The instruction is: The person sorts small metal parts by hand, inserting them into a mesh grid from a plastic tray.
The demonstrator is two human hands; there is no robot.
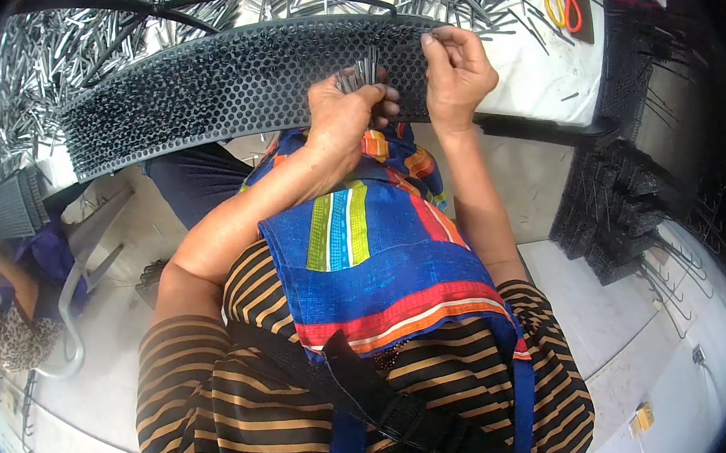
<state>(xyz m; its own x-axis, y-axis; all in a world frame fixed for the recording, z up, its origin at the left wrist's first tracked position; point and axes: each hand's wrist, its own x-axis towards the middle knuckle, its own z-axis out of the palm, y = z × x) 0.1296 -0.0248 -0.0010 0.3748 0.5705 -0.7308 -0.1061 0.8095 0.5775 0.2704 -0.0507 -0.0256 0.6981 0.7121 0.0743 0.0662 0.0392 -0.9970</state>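
Here at upper centre, the left hand (343, 110) grasps a bunch of dark strips (363, 71) before the curved perforated panel (244, 81); beside it, the right hand (459, 77) curls its fingers near the panel's right end, whether pinching anything I can't tell. Loose strips (35, 83) heap the table (542, 91), upper left.

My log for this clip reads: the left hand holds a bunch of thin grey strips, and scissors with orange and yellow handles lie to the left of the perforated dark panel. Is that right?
Not quite: in the head view, the scissors lie to the right of the perforated dark panel. The left hand does hold a bunch of thin grey strips.
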